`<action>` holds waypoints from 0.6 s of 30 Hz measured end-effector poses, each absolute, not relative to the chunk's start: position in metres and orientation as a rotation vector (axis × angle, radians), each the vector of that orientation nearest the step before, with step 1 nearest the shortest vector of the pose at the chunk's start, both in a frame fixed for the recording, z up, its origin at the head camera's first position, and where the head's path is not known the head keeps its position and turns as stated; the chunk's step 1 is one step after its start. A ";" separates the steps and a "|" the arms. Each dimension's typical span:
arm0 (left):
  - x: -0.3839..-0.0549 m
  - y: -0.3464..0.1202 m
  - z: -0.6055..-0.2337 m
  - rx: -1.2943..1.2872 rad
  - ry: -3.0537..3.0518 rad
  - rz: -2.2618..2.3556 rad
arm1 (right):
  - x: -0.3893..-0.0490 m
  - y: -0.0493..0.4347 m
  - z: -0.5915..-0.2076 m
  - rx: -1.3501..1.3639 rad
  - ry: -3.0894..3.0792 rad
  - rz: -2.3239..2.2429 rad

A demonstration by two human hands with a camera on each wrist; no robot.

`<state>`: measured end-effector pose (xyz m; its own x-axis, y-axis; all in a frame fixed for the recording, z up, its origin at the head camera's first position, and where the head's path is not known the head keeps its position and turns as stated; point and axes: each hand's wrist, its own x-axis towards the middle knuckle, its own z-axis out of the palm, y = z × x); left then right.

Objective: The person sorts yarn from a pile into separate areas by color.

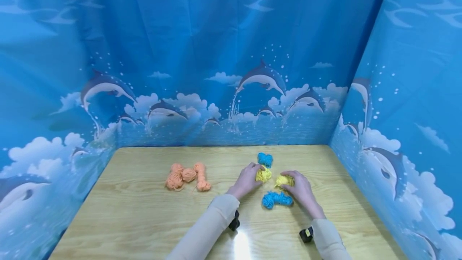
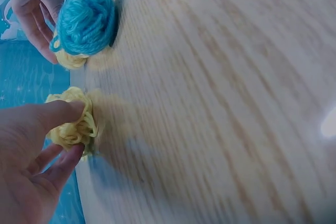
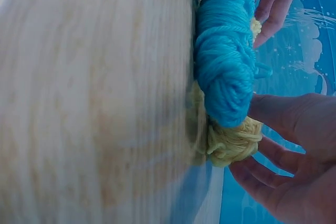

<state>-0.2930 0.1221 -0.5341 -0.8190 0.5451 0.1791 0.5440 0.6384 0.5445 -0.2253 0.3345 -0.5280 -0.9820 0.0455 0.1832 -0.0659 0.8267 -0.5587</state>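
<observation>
My left hand (image 1: pixel 249 177) grips a yellow yarn ball (image 2: pixel 72 119) between thumb and fingers, low over the table. To its right, my right hand (image 1: pixel 300 187) holds a second yellow yarn ball (image 1: pixel 284 181), its fingers curved about it; in the right wrist view blue yarn partly covers this ball (image 3: pixel 233 142). A blue yarn skein (image 1: pixel 276 199) lies in front of the two yellow balls, nearer the body. Behind the left hand's ball sits another blue yarn bundle (image 1: pixel 265 159).
Several orange yarn balls and skeins (image 1: pixel 188 175) form a group on the left of the wooden table (image 1: pixel 144 220). Blue dolphin-print curtains (image 1: pixel 202 51) stand along the table's back and sides. A black wrist device (image 1: pixel 234 220) shows at each cuff.
</observation>
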 end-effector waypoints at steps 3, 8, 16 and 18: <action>-0.292 0.121 -0.534 0.938 2.847 0.948 | -0.226 0.335 -0.529 0.019 -2.817 0.869; -0.292 0.116 -0.536 0.911 2.865 0.989 | -0.226 0.333 -0.530 0.033 -2.812 0.885; -0.292 0.104 -0.532 0.837 2.851 1.163 | -0.225 0.336 -0.531 0.060 -2.793 0.893; -0.292 0.100 -0.531 0.825 2.854 1.189 | -0.225 0.338 -0.531 0.065 -2.789 0.893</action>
<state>-0.2921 0.0997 -0.5308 -0.8655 0.4378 0.2434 0.4810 0.5911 0.6475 -0.2247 0.3375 -0.5313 -0.9766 0.0228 0.2140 -0.1058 0.8151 -0.5696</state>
